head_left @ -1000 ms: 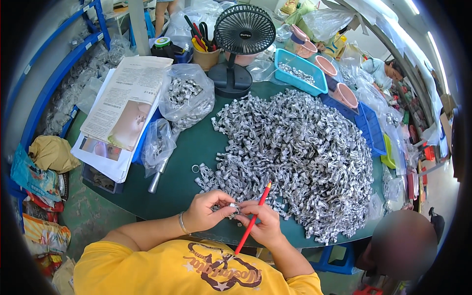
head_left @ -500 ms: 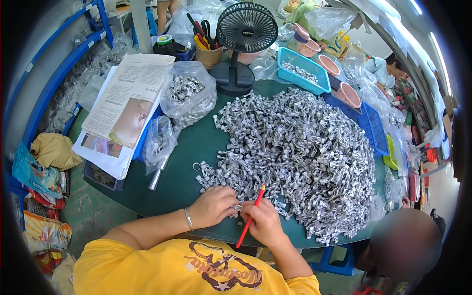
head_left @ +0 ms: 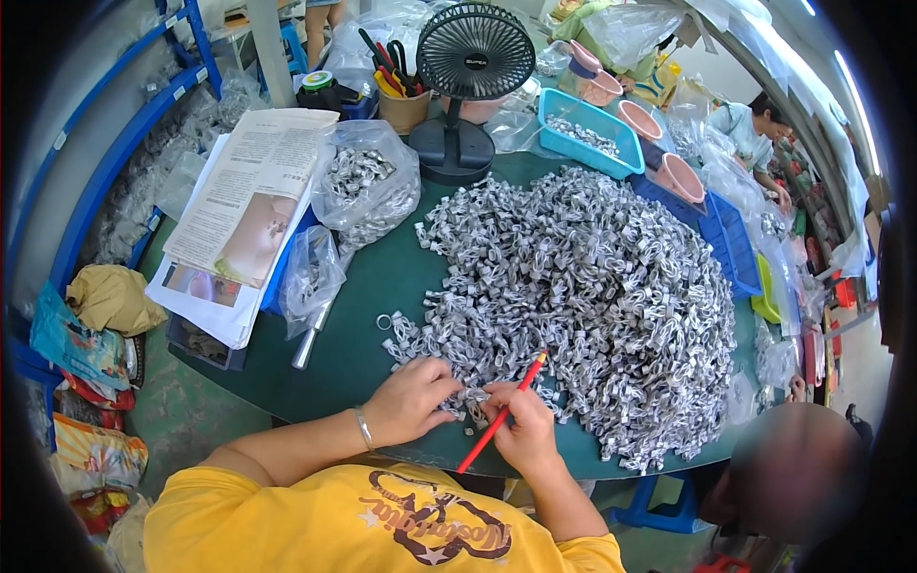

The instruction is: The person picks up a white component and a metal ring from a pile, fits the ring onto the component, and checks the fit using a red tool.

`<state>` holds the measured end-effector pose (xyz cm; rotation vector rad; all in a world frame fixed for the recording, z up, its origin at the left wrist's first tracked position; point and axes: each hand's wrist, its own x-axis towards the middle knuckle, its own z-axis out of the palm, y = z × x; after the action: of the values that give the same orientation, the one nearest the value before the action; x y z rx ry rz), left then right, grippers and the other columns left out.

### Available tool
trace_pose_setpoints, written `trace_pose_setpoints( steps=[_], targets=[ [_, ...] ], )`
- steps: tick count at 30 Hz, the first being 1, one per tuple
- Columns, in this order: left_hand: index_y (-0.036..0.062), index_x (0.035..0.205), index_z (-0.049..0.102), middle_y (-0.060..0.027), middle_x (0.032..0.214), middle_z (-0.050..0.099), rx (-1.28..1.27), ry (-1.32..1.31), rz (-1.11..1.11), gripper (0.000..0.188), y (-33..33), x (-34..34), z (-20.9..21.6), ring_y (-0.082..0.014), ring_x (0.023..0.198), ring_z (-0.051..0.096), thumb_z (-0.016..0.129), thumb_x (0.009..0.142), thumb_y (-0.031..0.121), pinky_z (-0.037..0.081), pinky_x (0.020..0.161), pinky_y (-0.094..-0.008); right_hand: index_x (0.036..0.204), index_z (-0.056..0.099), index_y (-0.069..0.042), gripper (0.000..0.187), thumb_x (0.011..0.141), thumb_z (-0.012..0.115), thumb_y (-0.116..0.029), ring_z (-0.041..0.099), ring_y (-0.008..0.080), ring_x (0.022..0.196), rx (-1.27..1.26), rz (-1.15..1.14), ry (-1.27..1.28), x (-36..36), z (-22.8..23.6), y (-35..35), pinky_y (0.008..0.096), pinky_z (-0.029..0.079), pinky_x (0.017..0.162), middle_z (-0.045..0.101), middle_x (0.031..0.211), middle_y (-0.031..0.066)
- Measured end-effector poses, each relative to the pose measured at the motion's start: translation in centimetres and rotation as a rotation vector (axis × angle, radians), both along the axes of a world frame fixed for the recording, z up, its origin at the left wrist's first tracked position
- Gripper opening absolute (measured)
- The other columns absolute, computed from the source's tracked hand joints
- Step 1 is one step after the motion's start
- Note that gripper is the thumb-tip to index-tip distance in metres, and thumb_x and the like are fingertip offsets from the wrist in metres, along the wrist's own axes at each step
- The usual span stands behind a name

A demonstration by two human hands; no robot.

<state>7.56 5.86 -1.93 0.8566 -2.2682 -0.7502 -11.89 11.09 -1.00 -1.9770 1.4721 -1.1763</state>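
A big heap of small silver-grey metal clips (head_left: 592,296) covers the right half of a dark green table (head_left: 363,353). My left hand (head_left: 411,401) rests at the heap's near edge, fingers curled over a few clips. My right hand (head_left: 521,425) grips a red pencil-like stick (head_left: 501,413) that slants up to the right, its tip touching the clips. Both hands meet close to the table's front edge.
A black desk fan (head_left: 468,86) stands at the back. Clear bags of clips (head_left: 368,186) and a stack of printed papers (head_left: 244,210) lie at the left. A blue tray (head_left: 590,129), pink bowls (head_left: 669,172) and a cup of pens (head_left: 396,95) are behind. Another person (head_left: 755,129) sits far right.
The view has shifted slightly. My hands stay at the heap's near edge, and the red stick tilts a little more toward the clips.
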Motion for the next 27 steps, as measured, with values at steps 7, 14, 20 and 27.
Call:
trace_pose_setpoints(
  steps=[7, 14, 20, 27],
  targets=[
    [0.007, 0.087, 0.062, -0.0071, 0.086, 0.054, -0.012, -0.012, -0.001, 0.025, 0.1, 0.1, -0.7, -0.0263, 0.083, 0.053, 0.074, 0.068, 0.015, 0.043, 0.075, -0.0352, 0.079, 0.054, -0.002, 0.02, 0.067, 0.064, 0.011, 0.063, 0.0286, 0.078, 0.053, -0.033, 0.08, -0.3, 0.2, 0.2, 0.033, 0.051, 0.066, 0.063, 0.083, 0.0134],
    [0.0053, 0.082, 0.06, -0.0073, 0.081, 0.055, -0.029, 0.181, 0.064, 0.014, -0.2, 0.3, -0.9, -0.0258, 0.075, 0.055, 0.069, 0.073, 0.011, 0.045, 0.068, -0.0338, 0.08, 0.054, -0.002, 0.02, 0.067, 0.065, 0.009, 0.062, 0.0282, 0.071, 0.103, -0.033, 0.108, -0.8, 0.3, 0.6, 0.0327, 0.049, 0.063, 0.063, 0.081, 0.0128],
    [0.004, 0.086, 0.063, -0.0086, 0.085, 0.06, 0.036, 0.125, 0.081, 0.02, -0.1, 0.3, -0.4, -0.0264, 0.077, 0.059, 0.072, 0.072, 0.014, 0.048, 0.068, -0.0326, 0.08, 0.054, 0.0, 0.015, 0.074, 0.066, 0.006, 0.06, 0.0213, 0.063, 0.139, -0.077, 0.039, -0.4, 1.1, 0.4, 0.0276, 0.048, 0.059, 0.063, 0.079, 0.0119],
    [0.0027, 0.09, 0.062, -0.0101, 0.091, 0.061, 0.028, 0.167, -0.018, 0.027, 0.0, -0.3, -0.6, -0.0273, 0.083, 0.058, 0.073, 0.07, 0.017, 0.046, 0.072, -0.035, 0.082, 0.055, -0.003, 0.016, 0.072, 0.064, 0.007, 0.064, 0.023, 0.076, 0.192, 0.065, -0.253, 0.7, 0.7, 0.1, 0.0296, 0.051, 0.066, 0.065, 0.09, 0.0137]
  ],
)
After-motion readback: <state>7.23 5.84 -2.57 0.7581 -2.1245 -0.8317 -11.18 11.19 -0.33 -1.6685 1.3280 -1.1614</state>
